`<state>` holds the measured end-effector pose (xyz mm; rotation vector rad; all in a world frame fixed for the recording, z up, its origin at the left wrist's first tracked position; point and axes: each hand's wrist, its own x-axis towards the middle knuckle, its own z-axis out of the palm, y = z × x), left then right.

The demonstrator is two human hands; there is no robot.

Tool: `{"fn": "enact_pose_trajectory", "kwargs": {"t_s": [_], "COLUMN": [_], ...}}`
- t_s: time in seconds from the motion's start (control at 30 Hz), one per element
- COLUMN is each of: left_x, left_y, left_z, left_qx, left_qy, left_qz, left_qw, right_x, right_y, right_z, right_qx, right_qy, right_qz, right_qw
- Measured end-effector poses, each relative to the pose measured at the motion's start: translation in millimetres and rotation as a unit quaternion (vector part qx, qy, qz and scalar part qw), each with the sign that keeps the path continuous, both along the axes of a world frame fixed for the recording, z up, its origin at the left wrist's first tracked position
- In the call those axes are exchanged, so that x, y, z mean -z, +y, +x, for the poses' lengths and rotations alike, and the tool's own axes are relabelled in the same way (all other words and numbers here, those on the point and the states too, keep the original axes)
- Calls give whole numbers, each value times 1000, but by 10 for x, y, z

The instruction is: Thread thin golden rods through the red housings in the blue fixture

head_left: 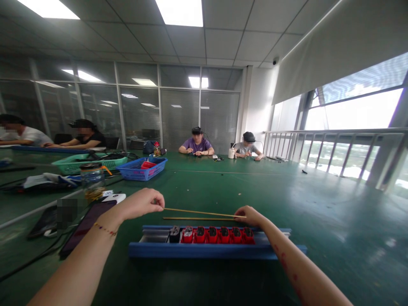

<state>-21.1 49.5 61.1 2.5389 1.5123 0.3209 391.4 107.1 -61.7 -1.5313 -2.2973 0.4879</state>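
A thin yellowish strip [200,212] stretches between my hands above the green table. My left hand [143,202] pinches its left end, and the fingers of my right hand [250,216] are closed around its right end. Just below it, a second similar strip [194,219] lies on the table, its right end reaching my right hand. Nearer to me is a long blue and silver rail [216,251]. In its channel stand one dark block [174,234] and several red blocks [213,235] with black tops, side by side. My right forearm passes over the rail's right part.
Left of my arm lie a dark phone [86,225], cables and a glass jar [92,182]. Beyond them are a blue basket [143,170] with red pieces and a green basket [76,165]. Several people sit around the table, two at its far side.
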Motion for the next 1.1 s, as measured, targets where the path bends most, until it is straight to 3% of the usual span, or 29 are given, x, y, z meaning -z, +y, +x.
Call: {"fn": "enact_pose_trajectory", "kwargs": {"t_s": [0.27,0.43,0.63,1.1], "left_x": [606,838,877,905], "left_y": [391,518,507,475], "left_z": [105,210,301,403], "left_qx": [-6,-41,-41,-47], "left_qy": [43,63,69,82], "left_qz": [-46,-25,33,44], "left_qw": [998,997,996,995], "right_x": [-10,-54,-112,-93], "right_y": [-14,-67,-122,-121], "right_z": [-28,-93,-145,-154], "right_qx": [-5,-15,-28,-17], "right_qy": [-12,-52,-95,-155], "right_qz": [11,38,62,60], "right_qw": [1000,998,993,986]}}
